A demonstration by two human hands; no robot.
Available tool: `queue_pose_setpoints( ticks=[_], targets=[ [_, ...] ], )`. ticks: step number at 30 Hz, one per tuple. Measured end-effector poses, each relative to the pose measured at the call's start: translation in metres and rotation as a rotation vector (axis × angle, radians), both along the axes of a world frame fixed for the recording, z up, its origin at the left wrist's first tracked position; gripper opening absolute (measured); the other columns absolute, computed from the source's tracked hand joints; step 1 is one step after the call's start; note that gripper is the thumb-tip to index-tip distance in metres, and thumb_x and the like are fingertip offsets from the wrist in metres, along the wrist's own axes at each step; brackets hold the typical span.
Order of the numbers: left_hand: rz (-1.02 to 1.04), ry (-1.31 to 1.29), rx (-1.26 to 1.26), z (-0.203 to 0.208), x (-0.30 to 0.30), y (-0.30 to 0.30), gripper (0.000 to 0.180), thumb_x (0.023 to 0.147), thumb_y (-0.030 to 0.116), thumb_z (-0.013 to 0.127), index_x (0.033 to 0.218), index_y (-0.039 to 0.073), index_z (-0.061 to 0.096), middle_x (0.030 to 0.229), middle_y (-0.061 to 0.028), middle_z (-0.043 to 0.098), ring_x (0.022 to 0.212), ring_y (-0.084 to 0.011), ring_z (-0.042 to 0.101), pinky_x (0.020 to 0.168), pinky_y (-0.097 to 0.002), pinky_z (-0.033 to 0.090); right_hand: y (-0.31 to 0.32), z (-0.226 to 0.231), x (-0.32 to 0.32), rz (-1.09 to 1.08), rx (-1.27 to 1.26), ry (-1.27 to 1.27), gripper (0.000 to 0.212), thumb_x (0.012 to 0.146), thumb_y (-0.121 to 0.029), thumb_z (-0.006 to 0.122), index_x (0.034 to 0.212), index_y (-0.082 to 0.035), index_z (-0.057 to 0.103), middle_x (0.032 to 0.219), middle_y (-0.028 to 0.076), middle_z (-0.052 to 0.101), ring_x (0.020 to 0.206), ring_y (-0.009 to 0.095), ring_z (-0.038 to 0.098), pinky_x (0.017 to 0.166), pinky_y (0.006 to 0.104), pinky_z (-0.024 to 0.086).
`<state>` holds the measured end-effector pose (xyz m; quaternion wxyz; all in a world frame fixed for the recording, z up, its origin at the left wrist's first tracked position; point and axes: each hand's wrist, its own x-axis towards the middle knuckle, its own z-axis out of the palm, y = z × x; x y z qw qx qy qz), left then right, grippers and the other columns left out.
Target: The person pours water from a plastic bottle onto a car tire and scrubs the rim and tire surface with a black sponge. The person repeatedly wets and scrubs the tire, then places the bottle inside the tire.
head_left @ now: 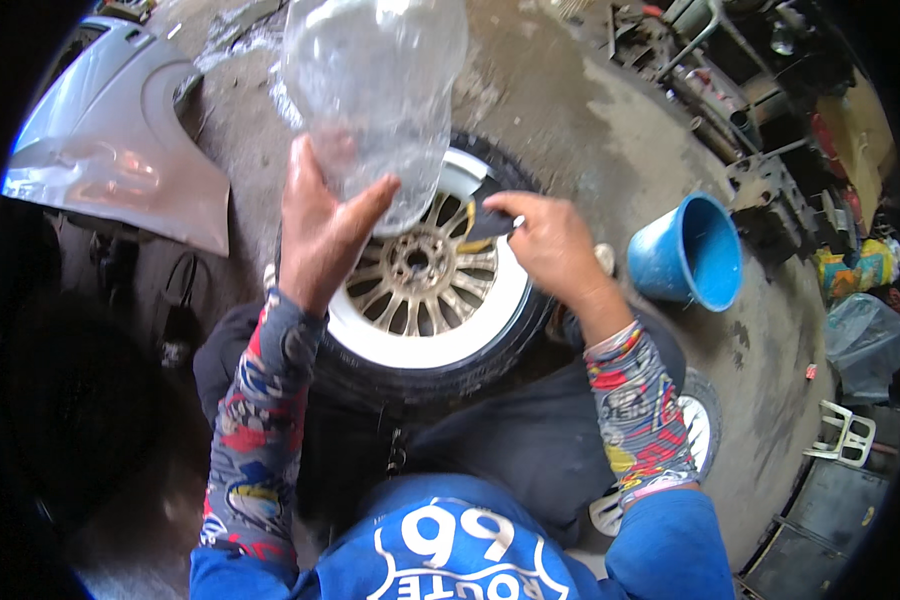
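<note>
I count one clear crumpled plastic bottle (375, 95), held up at 12 o'clock by my left hand (315, 235), fingers wrapped round its lower end. My right hand (550, 240) pinches one small dark sanding pad (488, 222) against the white-rimmed alloy wheel with black tyre (425, 300), centre frame, on my lap. A second wheel (695, 430) shows at 4 o'clock, partly hidden by my right forearm. One blue plastic bucket (688, 252) at 3 o'clock on the concrete floor (590, 130). One grey car fender panel (110, 140) at 10 o'clock. One white plastic chair (842, 437) lies at 4 o'clock.
</note>
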<state>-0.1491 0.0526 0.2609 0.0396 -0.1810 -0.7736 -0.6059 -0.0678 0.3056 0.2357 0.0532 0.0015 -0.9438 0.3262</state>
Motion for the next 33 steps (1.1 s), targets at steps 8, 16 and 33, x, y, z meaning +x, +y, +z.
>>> queue_pose_setpoints(
  ticks=[8, 16, 33],
  targets=[
    [0.028, 0.02, -0.017, 0.016, 0.007, -0.001, 0.068, 0.078, 0.017, 0.083, 0.132, -0.004, 0.048, 0.12, -0.0219, 0.064, 0.112, -0.0321, 0.066, 0.098, -0.039, 0.05, -0.005, -0.001, 0.008, 0.121, -0.044, -0.111, 0.067, 0.076, -0.002, 0.056, 0.143, -0.007, 0.058, 0.126, 0.029, 0.066, 0.114, 0.041, 0.066, 0.1, 0.0425, 0.052],
    [-0.056, -0.068, 0.012, 0.006, 0.025, -0.003, 0.067, 0.077, 0.012, 0.084, 0.135, -0.001, 0.05, 0.124, -0.0195, 0.065, 0.116, -0.0301, 0.066, 0.101, -0.0392, 0.05, -0.017, -0.003, 0.015, 0.127, -0.111, -0.172, 0.092, 0.079, -0.043, 0.08, 0.153, -0.002, 0.043, 0.152, 0.026, 0.049, 0.139, 0.037, 0.051, 0.115, 0.0408, 0.042],
    [-0.377, -0.152, 0.023, 0.004, 0.027, 0.001, 0.077, 0.093, 0.017, 0.074, 0.155, 0.004, 0.031, 0.146, -0.0216, 0.054, 0.135, -0.0311, 0.055, 0.106, -0.0434, 0.049, -0.033, 0.013, 0.001, 0.079, -0.692, 0.045, 0.062, 0.08, -0.021, 0.091, 0.13, 0.001, 0.063, 0.118, 0.012, 0.073, 0.108, 0.018, 0.069, 0.095, 0.0336, 0.056]
  ],
)
